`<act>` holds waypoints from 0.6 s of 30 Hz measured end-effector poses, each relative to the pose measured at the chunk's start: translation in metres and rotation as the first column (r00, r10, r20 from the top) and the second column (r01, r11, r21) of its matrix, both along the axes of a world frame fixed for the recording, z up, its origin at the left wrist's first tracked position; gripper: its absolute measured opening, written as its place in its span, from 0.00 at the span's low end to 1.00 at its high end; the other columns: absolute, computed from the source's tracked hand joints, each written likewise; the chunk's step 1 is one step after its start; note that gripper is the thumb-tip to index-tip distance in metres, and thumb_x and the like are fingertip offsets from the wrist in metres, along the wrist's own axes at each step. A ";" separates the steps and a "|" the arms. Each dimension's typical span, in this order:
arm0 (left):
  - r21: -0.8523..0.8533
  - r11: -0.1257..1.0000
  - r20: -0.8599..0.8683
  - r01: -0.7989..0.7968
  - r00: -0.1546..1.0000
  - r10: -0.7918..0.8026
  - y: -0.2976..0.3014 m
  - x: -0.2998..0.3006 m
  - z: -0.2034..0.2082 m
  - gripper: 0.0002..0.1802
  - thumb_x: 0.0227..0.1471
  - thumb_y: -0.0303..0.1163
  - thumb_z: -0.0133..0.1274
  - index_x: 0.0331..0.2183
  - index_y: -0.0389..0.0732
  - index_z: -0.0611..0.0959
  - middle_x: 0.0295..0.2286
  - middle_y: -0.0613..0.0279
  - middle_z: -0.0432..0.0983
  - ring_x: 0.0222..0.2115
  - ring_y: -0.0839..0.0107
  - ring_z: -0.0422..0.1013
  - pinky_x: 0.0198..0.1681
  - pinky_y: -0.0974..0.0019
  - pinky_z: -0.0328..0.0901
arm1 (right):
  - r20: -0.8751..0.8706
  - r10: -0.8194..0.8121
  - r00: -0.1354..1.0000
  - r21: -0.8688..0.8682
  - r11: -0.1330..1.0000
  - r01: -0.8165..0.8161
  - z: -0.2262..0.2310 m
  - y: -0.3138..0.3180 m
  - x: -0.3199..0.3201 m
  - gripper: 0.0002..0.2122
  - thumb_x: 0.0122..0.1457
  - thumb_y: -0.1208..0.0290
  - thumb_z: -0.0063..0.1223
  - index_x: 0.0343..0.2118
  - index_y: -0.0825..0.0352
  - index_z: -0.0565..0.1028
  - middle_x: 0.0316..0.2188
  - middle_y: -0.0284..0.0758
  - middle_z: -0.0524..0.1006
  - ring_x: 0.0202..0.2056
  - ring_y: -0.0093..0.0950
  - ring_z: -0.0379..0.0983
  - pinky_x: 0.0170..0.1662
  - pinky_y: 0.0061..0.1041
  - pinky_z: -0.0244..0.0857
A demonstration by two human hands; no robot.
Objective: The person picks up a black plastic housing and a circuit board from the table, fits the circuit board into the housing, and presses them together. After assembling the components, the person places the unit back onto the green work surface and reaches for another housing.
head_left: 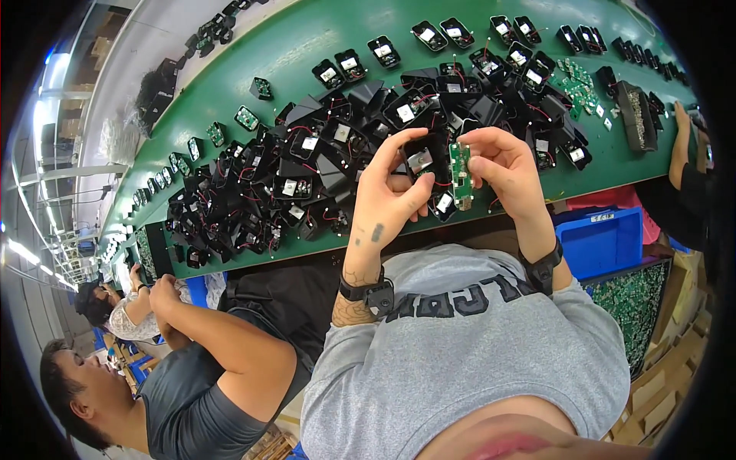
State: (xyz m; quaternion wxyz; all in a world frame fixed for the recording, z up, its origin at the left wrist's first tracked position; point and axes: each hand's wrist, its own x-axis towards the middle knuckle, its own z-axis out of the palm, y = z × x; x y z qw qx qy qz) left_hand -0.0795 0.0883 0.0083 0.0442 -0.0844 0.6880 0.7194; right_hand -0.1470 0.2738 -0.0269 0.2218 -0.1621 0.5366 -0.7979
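My left hand [389,192] is closed round a black plastic housing [420,159], its open side facing up, with a silvery white part inside. Between the thumb and fingers of my right hand [507,170] is a narrow green circuit board [461,175], held upright just right of the housing. A small metal connector sits at the board's lower end. Board and housing are close together; whether they touch, I cannot tell. Behind both hands lies a large pile of black housings [333,172] with red wires and white parts.
More housings [383,52] stand in a row along the far side of the green table [299,46]. Loose green boards [579,86] lie at the right, near a dark box [636,115]. A blue bin [602,241] is at my right. Another person [207,376] sits at my left.
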 end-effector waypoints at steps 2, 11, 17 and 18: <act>-0.005 1.000 -0.002 -0.001 1.000 0.001 0.000 0.001 0.000 0.28 0.47 0.20 0.52 0.52 0.44 0.70 0.30 0.64 0.73 0.18 0.83 0.70 0.16 0.79 0.61 | -0.006 -0.005 1.000 0.014 1.000 0.005 -0.001 -0.003 0.000 0.14 0.53 0.76 0.56 0.44 0.70 0.73 0.29 0.29 0.76 0.26 0.15 0.70 0.28 0.13 0.64; 0.090 0.995 0.010 0.040 0.999 -0.041 -0.003 -0.002 -0.008 0.31 0.48 0.21 0.53 0.55 0.45 0.66 0.32 0.63 0.73 0.21 0.82 0.70 0.20 0.80 0.62 | -0.110 -0.078 0.991 0.118 0.989 0.091 0.003 -0.010 0.005 0.12 0.51 0.83 0.56 0.40 0.71 0.76 0.31 0.31 0.76 0.29 0.17 0.72 0.32 0.15 0.66; 0.160 0.986 -0.021 0.046 0.999 -0.043 0.007 -0.001 -0.018 0.35 0.50 0.22 0.54 0.57 0.47 0.59 0.34 0.63 0.73 0.27 0.83 0.69 0.23 0.81 0.62 | -0.504 -0.184 0.844 0.195 0.927 0.319 -0.003 -0.010 0.003 0.11 0.48 0.85 0.57 0.37 0.71 0.78 0.37 0.36 0.75 0.34 0.20 0.72 0.37 0.17 0.65; 0.159 0.987 -0.038 0.034 0.999 -0.028 0.007 -0.001 -0.020 0.35 0.49 0.21 0.54 0.57 0.47 0.59 0.35 0.62 0.73 0.27 0.83 0.69 0.23 0.81 0.62 | -0.578 -0.202 0.791 0.171 0.917 0.359 -0.005 -0.009 0.002 0.11 0.48 0.85 0.57 0.36 0.71 0.78 0.38 0.37 0.75 0.36 0.22 0.72 0.38 0.18 0.65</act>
